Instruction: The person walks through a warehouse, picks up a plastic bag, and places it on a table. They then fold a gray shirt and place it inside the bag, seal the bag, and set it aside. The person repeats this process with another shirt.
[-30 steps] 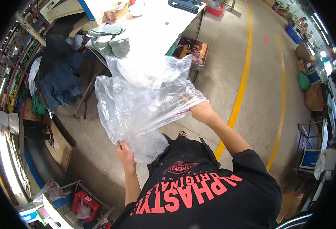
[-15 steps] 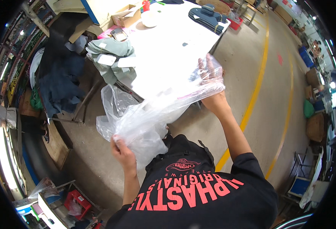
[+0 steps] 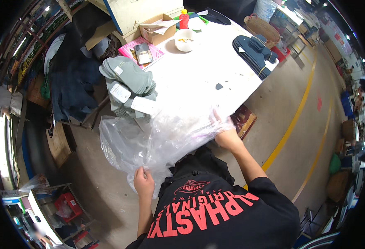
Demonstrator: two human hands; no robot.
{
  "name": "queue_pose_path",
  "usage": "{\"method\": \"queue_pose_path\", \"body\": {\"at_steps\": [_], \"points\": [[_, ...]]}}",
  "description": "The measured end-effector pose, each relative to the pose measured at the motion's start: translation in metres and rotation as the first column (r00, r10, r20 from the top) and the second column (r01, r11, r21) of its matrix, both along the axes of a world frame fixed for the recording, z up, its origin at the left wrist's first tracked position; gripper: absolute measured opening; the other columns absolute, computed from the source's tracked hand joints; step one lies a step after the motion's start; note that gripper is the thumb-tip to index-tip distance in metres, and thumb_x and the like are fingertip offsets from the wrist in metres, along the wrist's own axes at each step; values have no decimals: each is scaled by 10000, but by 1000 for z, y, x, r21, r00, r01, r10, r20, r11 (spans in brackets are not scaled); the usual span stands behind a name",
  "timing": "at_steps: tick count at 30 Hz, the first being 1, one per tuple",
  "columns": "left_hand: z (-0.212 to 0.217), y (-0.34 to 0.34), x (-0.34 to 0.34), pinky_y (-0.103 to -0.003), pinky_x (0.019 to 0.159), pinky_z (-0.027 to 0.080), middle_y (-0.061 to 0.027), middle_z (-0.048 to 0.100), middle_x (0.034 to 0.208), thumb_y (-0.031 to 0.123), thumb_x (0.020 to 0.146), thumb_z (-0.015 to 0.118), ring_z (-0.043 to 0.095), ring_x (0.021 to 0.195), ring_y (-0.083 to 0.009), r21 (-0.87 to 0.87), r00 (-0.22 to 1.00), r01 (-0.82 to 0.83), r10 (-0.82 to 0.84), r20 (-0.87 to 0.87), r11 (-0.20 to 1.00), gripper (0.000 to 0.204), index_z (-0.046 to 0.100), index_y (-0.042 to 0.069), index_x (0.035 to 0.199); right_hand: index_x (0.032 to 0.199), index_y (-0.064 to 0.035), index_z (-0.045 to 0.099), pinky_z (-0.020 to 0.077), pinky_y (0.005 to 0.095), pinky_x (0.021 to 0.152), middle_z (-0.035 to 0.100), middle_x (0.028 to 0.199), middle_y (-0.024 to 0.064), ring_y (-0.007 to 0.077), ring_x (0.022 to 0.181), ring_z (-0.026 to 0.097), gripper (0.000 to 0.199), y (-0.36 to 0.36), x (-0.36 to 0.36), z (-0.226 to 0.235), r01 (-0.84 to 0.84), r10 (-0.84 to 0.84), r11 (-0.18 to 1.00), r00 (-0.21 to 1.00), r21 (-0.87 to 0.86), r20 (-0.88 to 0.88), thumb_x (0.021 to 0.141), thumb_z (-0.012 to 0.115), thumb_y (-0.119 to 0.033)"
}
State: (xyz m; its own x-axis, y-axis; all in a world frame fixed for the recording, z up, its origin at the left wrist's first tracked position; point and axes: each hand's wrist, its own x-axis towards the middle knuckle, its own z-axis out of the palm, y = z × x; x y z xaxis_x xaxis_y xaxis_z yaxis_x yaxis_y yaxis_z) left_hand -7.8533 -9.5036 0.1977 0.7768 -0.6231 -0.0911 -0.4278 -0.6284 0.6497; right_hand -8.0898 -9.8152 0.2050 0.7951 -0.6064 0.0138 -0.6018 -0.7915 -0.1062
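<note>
Perhaps the grey pieces (image 3: pixel 126 76) could slide off the table (image 3: pixel 190 74) if the clear plastic bag (image 3: pixel 126 141) at its near edge snags them; our left hand (image 3: pixel 144 181) pinches the bag's lower side, and our right hand (image 3: pixel 227 136), blurred, touches its right end, how closed we cannot tell.

A lane crosses the white tabletop (image 3: pixel 190 76) between the gray fabric stack (image 3: pixel 128 76) and the tied navy stack (image 3: pixel 252 54); the white bowl (image 3: pixel 184 44) and cardboard box (image 3: pixel 155 35) obstruct the far left; the transparent plastic bag (image 3: pixel 161 141) overhangs the near edge.
</note>
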Motion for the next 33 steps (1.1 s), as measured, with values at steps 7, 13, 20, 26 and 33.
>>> {"method": "queue_pose_path", "body": {"at_steps": [7, 13, 20, 26, 33], "points": [[4, -59, -35, -561, 825, 491, -303, 678, 1040, 272, 953, 543, 632, 982, -511, 467, 992, 95, -43, -121, 879, 339, 656, -47, 973, 1407, -50, 570, 392, 574, 1113, 424, 1564, 268, 398, 1335, 537, 641, -51, -4, -8, 31, -33, 978, 999, 208, 6, 778, 656, -135], [34, -99, -64, -556, 840, 499, -322, 676, 993, 267, 936, 560, 630, 989, -523, 500, 985, 115, -32, -172, 859, 333, 668, -47, 961, 1416, -106, 574, 407, 556, 1123, 388, 1601, 234, 357, 1382, 511, 615, -100, 13, 38, -183, 150, 960, 975, 214, 163, 817, 695, -171], [40, -138, -92, -552, 824, 494, -337, 659, 1007, 208, 907, 609, 614, 997, -539, 339, 975, 113, -38, -221, 934, 276, 665, -41, 1014, 1379, -57, 603, 433, 586, 1099, 432, 1561, 263, 387, 1284, 584, 527, -126, 23, 35, -276, 232, 949, 939, 155, 254, 856, 603, -126], [24, -149, -95, -536, 787, 500, -298, 677, 1001, 178, 886, 632, 631, 947, -521, 265, 977, 180, -140, -164, 947, 265, 670, -22, 1055, 1365, -66, 594, 414, 618, 1105, 522, 1506, 170, 373, 1256, 597, 545, -116, 28, 1, -544, 495, 838, 787, 36, 368, 826, 647, -130], [39, -156, -104, -484, 835, 515, -276, 687, 987, 146, 871, 694, 667, 964, -459, 218, 970, 116, -63, -236, 969, 269, 660, -42, 1060, 1530, -65, 399, 611, 427, 693, 533, 1464, 235, 358, 842, 747, 680, -103, 71, -46, -465, 389, 850, 871, 246, 302, 899, 619, -194]]}}
